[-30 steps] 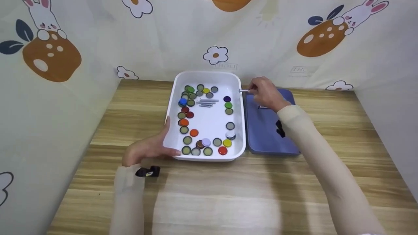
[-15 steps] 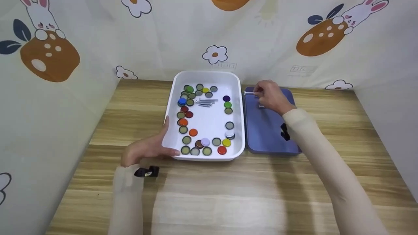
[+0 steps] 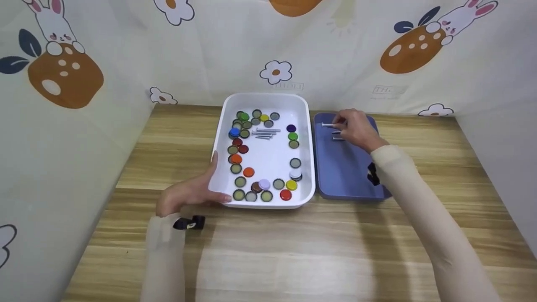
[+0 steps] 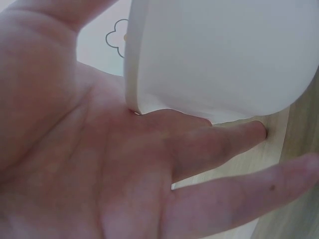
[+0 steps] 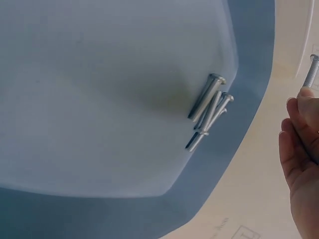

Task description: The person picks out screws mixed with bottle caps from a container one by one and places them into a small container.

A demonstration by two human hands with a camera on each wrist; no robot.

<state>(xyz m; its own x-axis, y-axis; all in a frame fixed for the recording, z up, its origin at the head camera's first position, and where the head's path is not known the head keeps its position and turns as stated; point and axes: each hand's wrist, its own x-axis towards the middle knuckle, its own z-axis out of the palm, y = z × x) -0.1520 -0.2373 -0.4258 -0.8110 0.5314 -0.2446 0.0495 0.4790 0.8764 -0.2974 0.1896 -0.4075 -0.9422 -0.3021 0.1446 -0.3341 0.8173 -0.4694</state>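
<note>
- Right hand [image 3: 358,131] moved its bolt [image 3: 327,124] from the white tray [image 3: 311,151] edge to over the blue tray [image 3: 352,176], pinching it
- Left hand [image 3: 191,193], fingers spread, touches the white tray's near corner
- More bolts [image 5: 204,98] lie by the blue rim, with wide room nearer

Evenly lit head view, pale glare on the wooden table [image 3: 277,264], soft shadows either side, dimmer, hazier wrist views
</note>
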